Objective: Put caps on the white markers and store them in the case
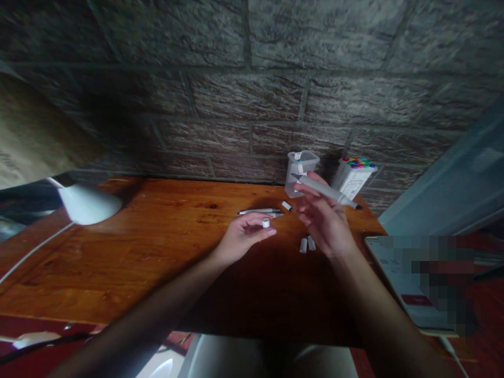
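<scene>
A small white marker cap (266, 223) is pinched between the thumb and fingers of my left hand (240, 236). Higher and to the right, my right hand (326, 220) grips a grey-white marker (323, 188) with a dark tip at its lower right end. Just beyond my left hand, uncapped markers (255, 211) lie on the wooden table, partly hidden by the fingers. One loose cap (287, 206) rests near them. Two more loose caps (304, 245) lie together between my hands, close to my right wrist.
Against the brick wall stand a clear plastic holder (292, 181) with a few markers and another holder (352, 178) packed with colourful ones. A tablet (405, 283) lies at the right. A white lamp base (88, 205) stands at the left of the wooden table (165, 252).
</scene>
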